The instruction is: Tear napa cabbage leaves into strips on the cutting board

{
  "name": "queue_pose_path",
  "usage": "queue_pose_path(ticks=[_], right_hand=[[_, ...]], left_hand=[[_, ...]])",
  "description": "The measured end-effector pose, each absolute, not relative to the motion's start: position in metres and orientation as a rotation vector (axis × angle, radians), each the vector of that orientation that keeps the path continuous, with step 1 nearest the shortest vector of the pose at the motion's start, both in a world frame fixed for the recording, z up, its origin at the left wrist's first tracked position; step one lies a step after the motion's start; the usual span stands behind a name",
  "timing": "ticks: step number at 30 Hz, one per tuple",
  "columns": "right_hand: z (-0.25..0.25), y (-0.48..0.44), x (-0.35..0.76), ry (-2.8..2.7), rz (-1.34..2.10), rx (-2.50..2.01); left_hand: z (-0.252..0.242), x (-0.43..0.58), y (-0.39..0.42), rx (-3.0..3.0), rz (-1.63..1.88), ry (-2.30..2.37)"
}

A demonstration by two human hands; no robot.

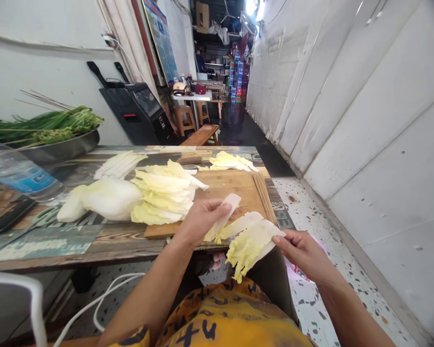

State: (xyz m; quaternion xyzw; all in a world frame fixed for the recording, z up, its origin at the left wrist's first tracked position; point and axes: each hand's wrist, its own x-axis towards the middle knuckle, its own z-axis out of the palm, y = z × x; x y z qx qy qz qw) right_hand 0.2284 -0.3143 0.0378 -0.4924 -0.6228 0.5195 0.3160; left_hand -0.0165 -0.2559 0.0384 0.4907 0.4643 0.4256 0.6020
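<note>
My left hand [204, 218] pinches a pale cabbage leaf [224, 219] between thumb and fingers, above the front edge of the wooden board [224, 183]. To the right, my right hand [300, 250] grips the white stem end of a yellow-green leaf [251, 243], whose frilly end hangs down over my lap. Another leaf [244, 222] lies between the two. On the board's left side is a pile of cabbage leaves [162, 193], and left of it a whitish cabbage piece [110, 198]. Thin wooden skewers [264, 197] line the board's right edge.
More leaves lie at the table's back [231, 161] and back left [119, 165]. A metal bowl of greens [63, 147], a plastic bottle [32, 180], green scissors [45, 216] and a black handle [10, 217] are on the left. A white wall [365, 120] runs along the right.
</note>
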Motion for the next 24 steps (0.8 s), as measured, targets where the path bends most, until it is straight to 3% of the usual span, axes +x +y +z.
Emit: queue_pose_path(ticks=[24], right_hand=[[0.0327, -0.3137, 0.2332, -1.625, 1.459, -1.217]], left_hand=[[0.0367, -0.0163, -0.2604, 1.289, 0.935, 1.148]])
